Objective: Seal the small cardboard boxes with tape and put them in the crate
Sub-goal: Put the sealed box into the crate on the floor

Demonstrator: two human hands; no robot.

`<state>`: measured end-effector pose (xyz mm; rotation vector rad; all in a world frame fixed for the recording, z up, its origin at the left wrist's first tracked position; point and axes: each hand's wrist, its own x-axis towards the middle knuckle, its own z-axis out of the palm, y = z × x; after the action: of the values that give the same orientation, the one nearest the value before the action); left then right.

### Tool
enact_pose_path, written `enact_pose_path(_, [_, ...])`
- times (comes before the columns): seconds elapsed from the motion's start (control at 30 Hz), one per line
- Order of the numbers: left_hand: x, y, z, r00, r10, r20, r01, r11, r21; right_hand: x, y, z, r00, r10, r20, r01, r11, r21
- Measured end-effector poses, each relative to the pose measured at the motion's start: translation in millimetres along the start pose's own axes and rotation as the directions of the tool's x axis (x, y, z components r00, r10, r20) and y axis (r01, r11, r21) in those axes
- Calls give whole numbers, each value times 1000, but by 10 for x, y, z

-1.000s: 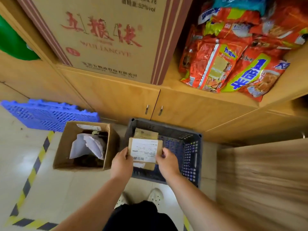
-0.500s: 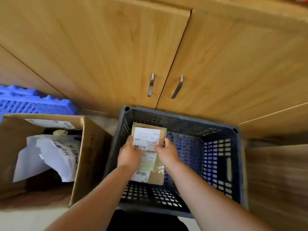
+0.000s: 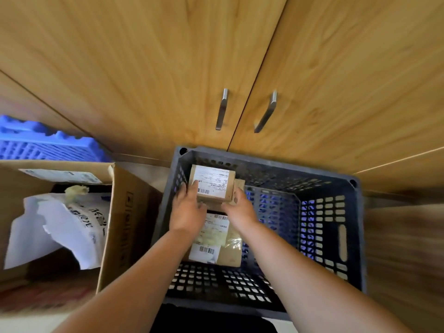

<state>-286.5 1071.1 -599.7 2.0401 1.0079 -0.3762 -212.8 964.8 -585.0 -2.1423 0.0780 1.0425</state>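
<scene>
Under tan wooden cabinet doors, the dark grey perforated plastic crate at lower centre holds a flat labelled brown parcel, and in its upper-left corner the left hand and right hand grip the sides of a small white-labelled brown cardboard box.

Looks like a stockroom or packing corner to me: a dark slotted plastic crate sits right in front of wood cabinet doors with metal bar handles, and inside it are a small cardboard box and a flat parcel, both with barcode shipping labels. Just left of the crate there's an open carton of torn white mailer bags, with a blue plastic pallet beyond.
</scene>
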Motion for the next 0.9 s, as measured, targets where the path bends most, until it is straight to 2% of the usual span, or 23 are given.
enact_pose_path(0.13, [-410,275,-291,999,42,30,-39,995,-97,-456,-70,-244,999,-28,42,33,992,-122])
enact_pose_path(0.33, [-1205,908,-905,995,22,97,-5,986,-166,-1346,-461,-805,995,-95,38,99,985,-140])
enact_pose_path(0.4, [-1496,1163,-1143,991,35,131,-14,987,-161,-1651,-644,-1013,992,-121,32,124,980,-156])
enact_pose_path(0.73, [-2788,2325,-2323,985,129,118,-113,984,-136,-3243,-1618,-1937,969,-243,-41,231,954,-193])
enact_pose_path(0.9, [-3283,2650,-2764,957,270,107,-259,960,-106,-3836,-1836,-2175,955,-284,-89,268,951,-155])
